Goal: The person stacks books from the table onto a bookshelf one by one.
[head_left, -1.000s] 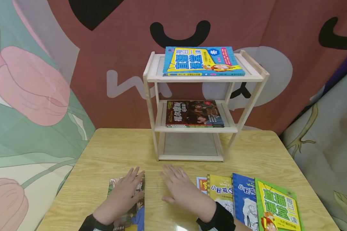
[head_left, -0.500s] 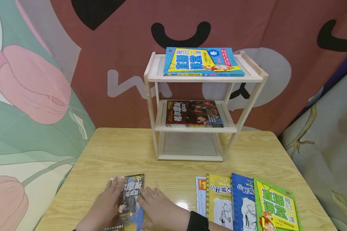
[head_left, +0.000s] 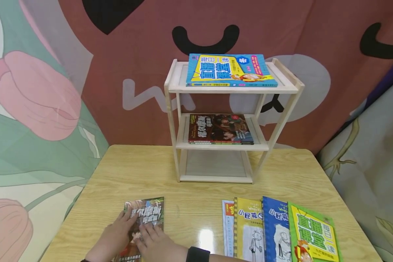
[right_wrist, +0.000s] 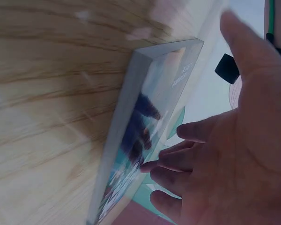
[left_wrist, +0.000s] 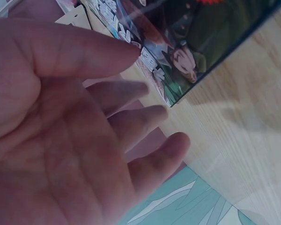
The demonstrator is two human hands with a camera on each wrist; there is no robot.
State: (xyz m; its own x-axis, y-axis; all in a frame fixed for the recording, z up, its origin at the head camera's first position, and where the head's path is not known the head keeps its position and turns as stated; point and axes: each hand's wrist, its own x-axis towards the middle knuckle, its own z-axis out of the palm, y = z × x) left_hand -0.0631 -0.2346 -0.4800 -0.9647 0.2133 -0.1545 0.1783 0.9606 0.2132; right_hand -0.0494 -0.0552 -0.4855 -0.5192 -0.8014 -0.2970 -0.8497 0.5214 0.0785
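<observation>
A dark paperback book point(head_left: 150, 212) with a picture cover and white lettering lies flat on the table's left front. My left hand point(head_left: 116, 233) is at its left side, fingertips over the cover's edge in the head view. In the left wrist view that hand's fingers point(left_wrist: 150, 119) are loosely extended, close to a corner of the book point(left_wrist: 187, 56). My right hand point(head_left: 160, 243) reaches across from the right, its spread fingers overlapping the cover. The right wrist view shows the relaxed fingers point(right_wrist: 173, 176) just over the glossy cover point(right_wrist: 154, 103), which reflects them.
A white wooden three-tier shelf point(head_left: 216, 179) stands at the back of the table point(head_left: 191, 207). Blue books point(head_left: 229, 71) lie on its top, brown ones point(head_left: 221, 129) on its middle tier. Front right, a yellow book point(head_left: 249, 214), a blue book point(head_left: 278, 222) and a green book point(head_left: 314, 229) overlap.
My right hand has moved left and down from the bare table onto the book. The left hand has shifted left and down, from over the cover to the book's left edge.
</observation>
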